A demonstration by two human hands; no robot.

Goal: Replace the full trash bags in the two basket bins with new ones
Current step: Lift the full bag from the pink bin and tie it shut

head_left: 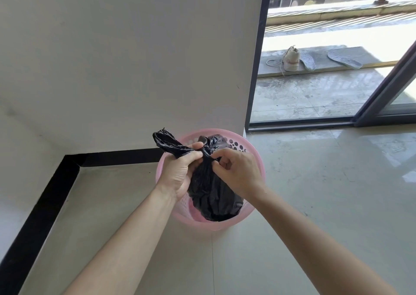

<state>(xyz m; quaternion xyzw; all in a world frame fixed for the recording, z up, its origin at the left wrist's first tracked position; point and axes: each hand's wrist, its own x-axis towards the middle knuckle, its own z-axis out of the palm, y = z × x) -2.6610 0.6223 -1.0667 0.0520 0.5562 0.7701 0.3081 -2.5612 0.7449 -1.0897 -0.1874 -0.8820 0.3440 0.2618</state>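
Observation:
A pink perforated basket bin (257,159) stands on the tiled floor beside the wall corner. A black trash bag (211,193) sits inside it, its neck gathered above the rim. My left hand (180,170) grips one twisted end of the bag, which sticks out up and to the left. Just to the right of the gathered neck, my right hand (236,170) pinches the plastic with curled fingers. The bottom of the bin is hidden by the bag.
A white wall with a black skirting board (45,204) runs behind and to the left. An open sliding door (382,92) at the right leads to a balcony with a shoe (291,59) and insoles. Glossy floor tiles stretch to the right.

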